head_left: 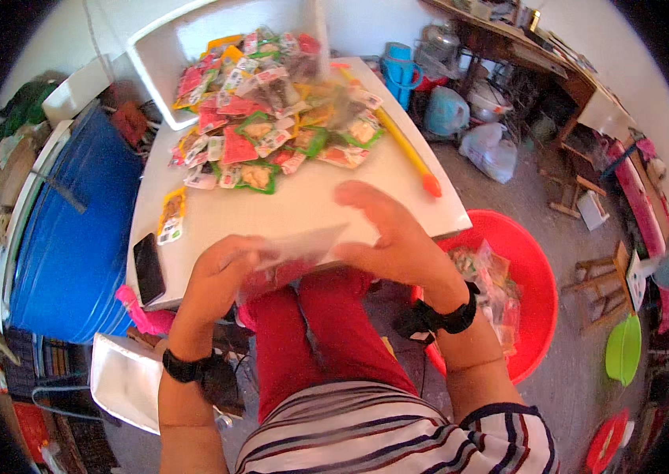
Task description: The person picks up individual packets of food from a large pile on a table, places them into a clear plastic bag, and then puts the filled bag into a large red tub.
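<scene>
My left hand [222,270] is closed on the edge of a clear plastic bag [303,243], held above the near edge of the white table [231,213]. At the bag's other side is my right hand [399,237], thumb and fingers apart and slightly blurred. Whether its thumb touches the bag, I cannot tell. Farther back lies a heap of small food packets [231,146] in red, green, yellow and clear wrapping. It spills from a white bin [150,87] tipped on its side. A single yellow-edged packet [171,215] lies apart at the left, near a dark phone [148,268].
A yellow stick with an orange end [407,150] lies along the table's right side. Beside my right forearm stands a red tub [538,276] holding clear packages. To the left are a large blue barrel [73,229] and a white container [125,387]. Small wooden stools [599,288] stand at right.
</scene>
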`<state>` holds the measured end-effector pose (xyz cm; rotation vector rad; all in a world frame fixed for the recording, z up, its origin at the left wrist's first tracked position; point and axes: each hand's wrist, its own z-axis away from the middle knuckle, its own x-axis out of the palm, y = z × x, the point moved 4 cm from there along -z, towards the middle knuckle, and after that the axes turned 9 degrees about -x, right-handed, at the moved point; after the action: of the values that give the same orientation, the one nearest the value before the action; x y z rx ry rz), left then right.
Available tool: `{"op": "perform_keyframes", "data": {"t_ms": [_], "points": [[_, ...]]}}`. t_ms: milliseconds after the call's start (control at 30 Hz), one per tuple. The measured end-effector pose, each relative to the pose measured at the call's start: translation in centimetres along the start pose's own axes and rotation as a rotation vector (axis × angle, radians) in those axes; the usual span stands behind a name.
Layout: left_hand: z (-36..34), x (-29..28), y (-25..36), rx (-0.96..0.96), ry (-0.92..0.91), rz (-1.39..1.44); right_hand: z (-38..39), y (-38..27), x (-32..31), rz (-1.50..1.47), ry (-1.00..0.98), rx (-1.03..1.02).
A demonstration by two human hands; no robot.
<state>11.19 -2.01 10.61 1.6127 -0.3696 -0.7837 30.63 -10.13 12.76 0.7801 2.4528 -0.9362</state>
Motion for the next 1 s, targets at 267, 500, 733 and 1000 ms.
{"op": "perform_keyframes", "data": {"t_ms": [267, 500, 733, 1000], "points": [[3.3, 5.3, 0.0, -0.114, -0.284, 0.182, 3.1, -3.2, 1.8, 0.100, -0.667, 0.073], [3.9, 5.4, -7.5, -0.273, -0.338, 0.188, 10.2, 0.2, -0.6, 0.140, -0.599, 0.199], [5.1, 3.9, -18.3, -0.289, -0.034, -0.507, 18.1, 4.4, -8.4, 0.218, -0.312, 0.725], [6.8, 5.3, -21.5, -0.203, 0.083, -0.765, 33.2, 12.8, -6.9, 0.392, -0.069, 1.082]]}}
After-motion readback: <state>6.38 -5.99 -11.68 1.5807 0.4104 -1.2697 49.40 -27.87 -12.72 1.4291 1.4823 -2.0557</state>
